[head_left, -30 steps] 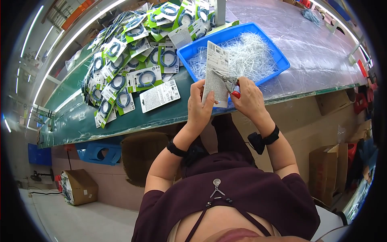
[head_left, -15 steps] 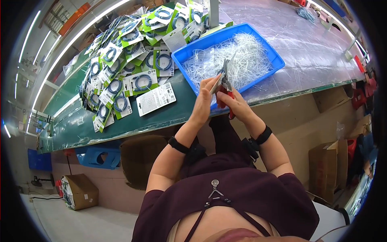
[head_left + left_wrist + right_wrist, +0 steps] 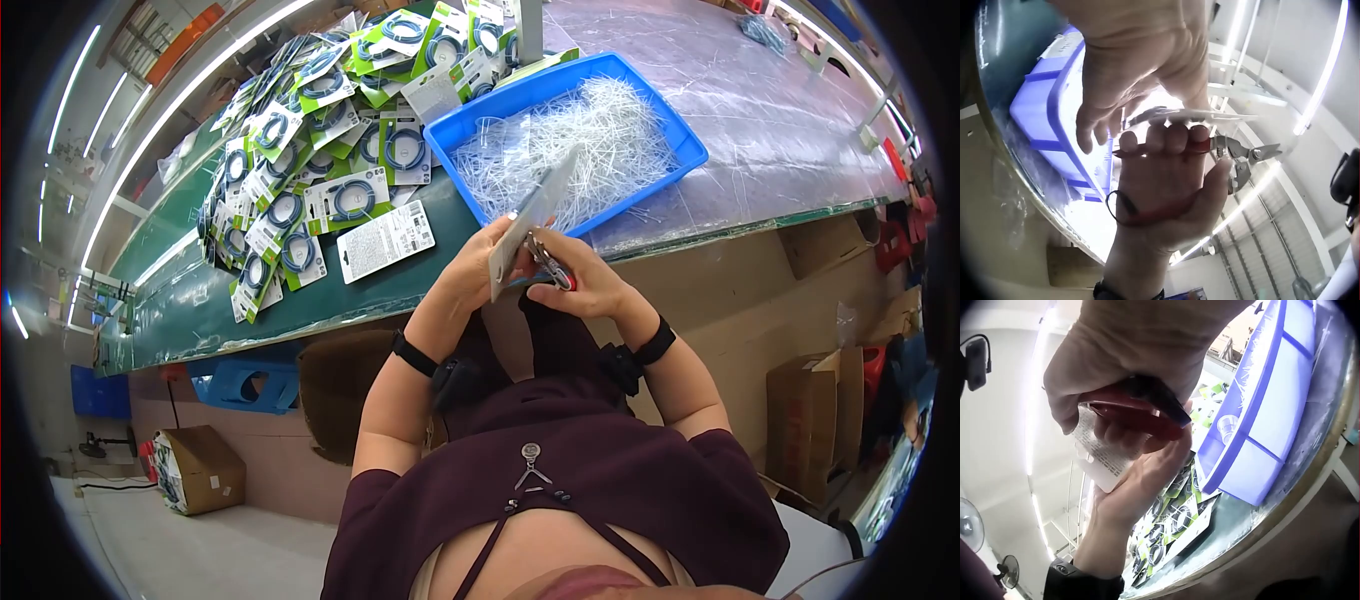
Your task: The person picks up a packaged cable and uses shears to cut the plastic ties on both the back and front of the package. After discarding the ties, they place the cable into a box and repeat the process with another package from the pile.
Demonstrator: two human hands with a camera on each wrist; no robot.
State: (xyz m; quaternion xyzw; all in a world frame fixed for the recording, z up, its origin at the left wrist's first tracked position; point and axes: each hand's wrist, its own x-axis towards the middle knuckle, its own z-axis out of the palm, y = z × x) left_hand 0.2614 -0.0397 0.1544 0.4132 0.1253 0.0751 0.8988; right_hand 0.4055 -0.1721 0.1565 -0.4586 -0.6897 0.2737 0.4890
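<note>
In the head view, my left hand (image 3: pixel 468 272) holds a flat cable blister pack (image 3: pixel 532 218) by its lower part, turned nearly edge-on. Close against the card's right side, my right hand (image 3: pixel 592 284) grips red-handled snips (image 3: pixel 549 264). From the left wrist, the snips' metal blades (image 3: pixel 1265 152) point away from the fingers, just below the card's edge. The right fingers curl round one red handle, with the fingertips right by the card. The right wrist view shows the pack's printed back (image 3: pixel 1101 449) beyond the red handles (image 3: pixel 1132 415).
A blue bin (image 3: pixel 655 194) of clear plastic strips stands just past my hands. To its left are a heap of carded blue cables (image 3: pixel 352 200) and one pack lying back side up (image 3: pixel 387 242). The table's front edge (image 3: pixel 300 326) runs below; cardboard boxes (image 3: pixel 805 425) stand under it.
The card has tipped from its printed back facing me to edge-on, and both hands have come lower, nearer my body. The snips have swung from pointing up to lying slantwise beside the card.
</note>
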